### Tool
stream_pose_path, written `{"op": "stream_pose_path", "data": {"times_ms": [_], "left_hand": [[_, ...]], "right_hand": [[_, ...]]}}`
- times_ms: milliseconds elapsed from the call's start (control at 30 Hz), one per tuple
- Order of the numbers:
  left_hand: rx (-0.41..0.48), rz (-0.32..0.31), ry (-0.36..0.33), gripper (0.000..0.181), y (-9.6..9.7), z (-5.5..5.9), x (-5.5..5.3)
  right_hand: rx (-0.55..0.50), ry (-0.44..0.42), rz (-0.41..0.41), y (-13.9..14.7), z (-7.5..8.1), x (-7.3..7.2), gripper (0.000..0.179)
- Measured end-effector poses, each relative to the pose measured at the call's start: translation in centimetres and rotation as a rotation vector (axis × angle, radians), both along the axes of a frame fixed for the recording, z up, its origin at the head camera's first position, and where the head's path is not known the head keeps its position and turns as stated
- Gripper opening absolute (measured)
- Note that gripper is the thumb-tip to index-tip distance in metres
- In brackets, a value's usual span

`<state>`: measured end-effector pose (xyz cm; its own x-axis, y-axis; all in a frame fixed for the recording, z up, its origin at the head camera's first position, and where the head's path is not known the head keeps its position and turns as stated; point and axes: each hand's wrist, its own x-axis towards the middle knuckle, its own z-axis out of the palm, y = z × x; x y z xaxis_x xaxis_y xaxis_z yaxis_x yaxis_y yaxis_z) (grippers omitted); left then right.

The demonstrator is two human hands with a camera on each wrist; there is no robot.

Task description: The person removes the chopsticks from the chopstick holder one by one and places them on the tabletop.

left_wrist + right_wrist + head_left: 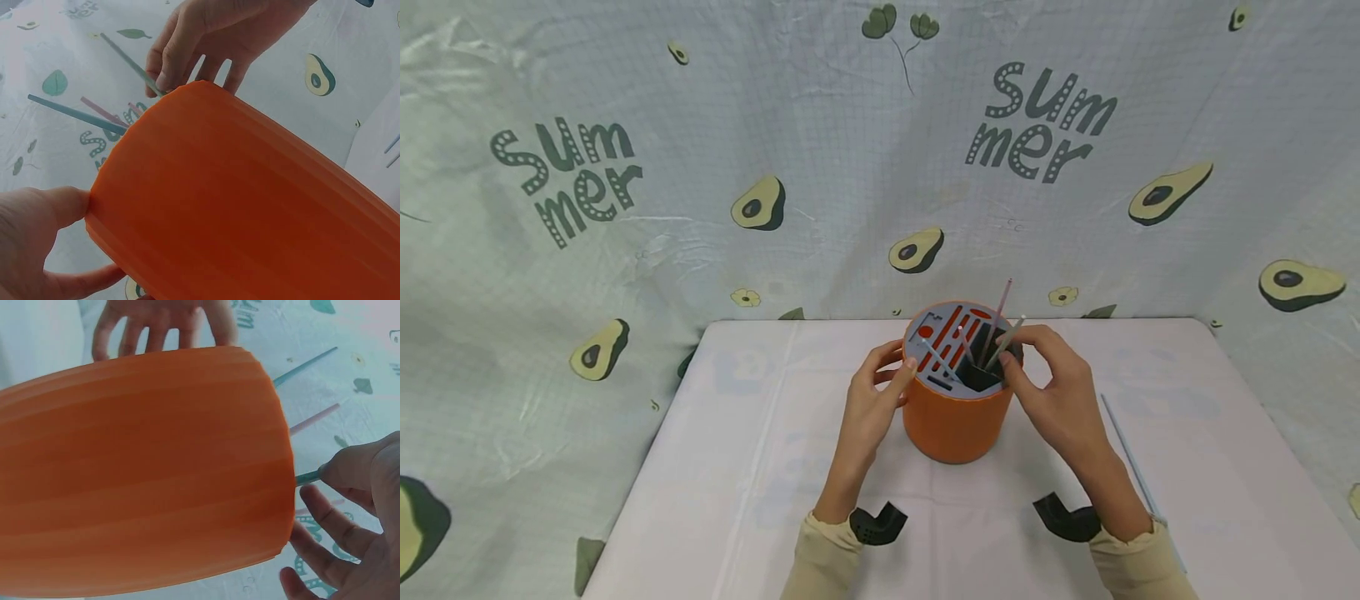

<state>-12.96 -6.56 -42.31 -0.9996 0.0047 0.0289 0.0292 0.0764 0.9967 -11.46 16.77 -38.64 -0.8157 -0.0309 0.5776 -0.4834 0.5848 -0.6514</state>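
An orange ribbed round holder (955,429) stands upright on the table, with a grey slotted top (917,350) and a black compartment (977,381) in it. My left hand (871,404) grips the holder's left side near the rim, thumb and fingers apart around it. With thumb and forefinger, my right hand (1060,396) pinches a pale green straw (128,61) that leans in the black compartment; its lower end is hidden in the wrist views. A blue straw (75,112) and two pink straws, one the taller pink straw (1002,302), also stick out of the top.
To the right of my right forearm, a long light blue straw (1123,437) lies on the white table (760,467). Behind the table hangs a pale sheet (835,125) printed with avocados and lettering. Each wrist wears a black camera mount, such as the left mount (878,525).
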Motion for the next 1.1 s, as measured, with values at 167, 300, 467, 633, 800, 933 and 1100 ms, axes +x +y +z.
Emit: {"op": "stream_pose_path", "data": {"times_ms": [167,300,467,633,800,933,1100], "left_hand": [[0.006,-0.002,0.002,0.045,-0.1,0.0,0.0],[0.007,0.002,0.008,0.045,-0.2,-0.1,-0.1],[0.001,-0.001,0.007,0.045,-0.2,-0.1,-0.1],[-0.002,-0.001,0.006,0.044,-0.2,-0.1,0.0],[-0.009,0.005,0.013,0.045,-0.2,0.0,0.0],[-0.014,0.010,0.006,0.045,-0.2,-0.1,-0.1],[-0.015,0.001,0.001,0.045,-0.1,-0.3,-0.1]], "right_hand": [[-0.052,-0.004,0.016,-0.1,0.7,0.5,0.022],[-0.107,0.015,0.073,0.1,1.4,0.7,0.025],[-0.176,0.035,0.096,0.4,2.3,1.4,0.023],[-0.227,0.076,0.069,0.8,3.2,2.0,0.024],[-0.346,0.194,0.108,1.3,3.8,2.2,0.025],[-0.413,0.283,0.111,1.6,4.0,2.3,0.025],[-0.537,0.375,0.135,1.5,4.3,2.4,0.025]]}}
